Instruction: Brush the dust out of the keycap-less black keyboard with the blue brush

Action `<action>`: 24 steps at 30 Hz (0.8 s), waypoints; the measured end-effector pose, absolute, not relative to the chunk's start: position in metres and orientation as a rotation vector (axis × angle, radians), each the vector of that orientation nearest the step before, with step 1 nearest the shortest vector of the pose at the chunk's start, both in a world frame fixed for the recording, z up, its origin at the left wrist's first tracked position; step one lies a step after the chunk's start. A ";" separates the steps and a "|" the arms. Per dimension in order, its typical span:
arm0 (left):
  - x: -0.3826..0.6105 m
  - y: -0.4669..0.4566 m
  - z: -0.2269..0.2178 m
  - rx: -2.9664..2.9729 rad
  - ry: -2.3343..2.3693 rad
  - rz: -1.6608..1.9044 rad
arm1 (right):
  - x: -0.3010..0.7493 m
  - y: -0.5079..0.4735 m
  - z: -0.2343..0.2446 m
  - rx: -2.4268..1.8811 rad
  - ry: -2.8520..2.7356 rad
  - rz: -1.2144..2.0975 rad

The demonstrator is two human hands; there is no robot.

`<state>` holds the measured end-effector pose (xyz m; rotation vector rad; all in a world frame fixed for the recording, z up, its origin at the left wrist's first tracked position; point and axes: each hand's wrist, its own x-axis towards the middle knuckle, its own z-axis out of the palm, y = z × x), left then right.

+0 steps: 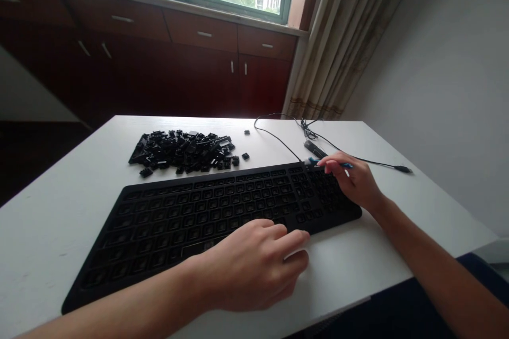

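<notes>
Your left hand (264,267), half-curled, lies at the near edge of the keyboard (238,198) on the table (397,233); its grip I cannot tell. Your right hand (358,177) pinches the slim blue tool (313,161): steady the board, touch lightly.

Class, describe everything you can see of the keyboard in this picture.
The black keyboard, apparently plastic, lies flat and slantwise on the white table, its visible key sockets open, in rows. A black cable leaves its far edge. The left hand and forearm cover part of its near edge; whether they touch is unclear. The right hand holds a blue tool at its far edge, contact also unclear.
</notes>
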<state>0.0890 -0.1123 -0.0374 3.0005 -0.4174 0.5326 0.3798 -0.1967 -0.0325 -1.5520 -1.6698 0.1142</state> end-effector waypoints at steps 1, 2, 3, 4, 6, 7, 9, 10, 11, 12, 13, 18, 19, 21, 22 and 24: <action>0.089 -0.112 -0.037 3.000 -0.421 0.537 | 0.379 -0.196 -0.032 -1.558 -1.682 -0.010; 0.089 -0.112 -0.037 2.998 -0.425 0.542 | 0.378 -0.196 -0.031 -1.561 -1.661 -0.076; 0.089 -0.112 -0.037 2.997 -0.427 0.545 | 0.378 -0.196 -0.031 -1.562 -1.611 -0.082; 0.089 -0.112 -0.037 2.996 -0.427 0.546 | 0.377 -0.196 -0.031 -1.555 -1.541 -0.045; 0.088 -0.112 -0.037 2.997 -0.421 0.541 | 0.376 -0.195 -0.032 -1.506 -1.388 0.095; 0.088 -0.112 -0.037 2.998 -0.416 0.537 | 0.375 -0.195 -0.032 -1.471 -1.334 0.165; 0.088 -0.113 -0.037 3.000 -0.411 0.533 | 0.373 -0.194 -0.033 -1.420 -1.285 0.265; 0.088 -0.113 -0.037 3.001 -0.412 0.532 | 0.373 -0.193 -0.032 -1.414 -1.280 0.294; 0.088 -0.113 -0.036 3.001 -0.415 0.533 | 0.372 -0.193 -0.032 -1.420 -1.285 0.319; 0.088 -0.113 -0.036 3.000 -0.418 0.535 | 0.372 -0.193 -0.032 -1.427 -1.295 0.343; 0.088 -0.113 -0.036 3.001 -0.419 0.537 | 0.371 -0.193 -0.031 -1.429 -1.308 0.372; 0.089 -0.113 -0.037 3.006 -0.409 0.541 | 0.369 -0.199 -0.031 -1.364 -1.356 0.649; 0.089 -0.113 -0.037 3.004 -0.411 0.538 | 0.368 -0.200 -0.032 -1.359 -1.362 0.703; 0.089 -0.113 -0.037 2.996 -0.416 0.532 | 0.365 -0.200 -0.033 -1.370 -1.405 0.759; 0.089 -0.113 -0.037 2.993 -0.416 0.529 | 0.364 -0.200 -0.034 -1.385 -1.451 0.752; 0.089 -0.113 -0.036 2.993 -0.410 0.528 | 0.361 -0.198 -0.034 -1.437 -1.575 0.629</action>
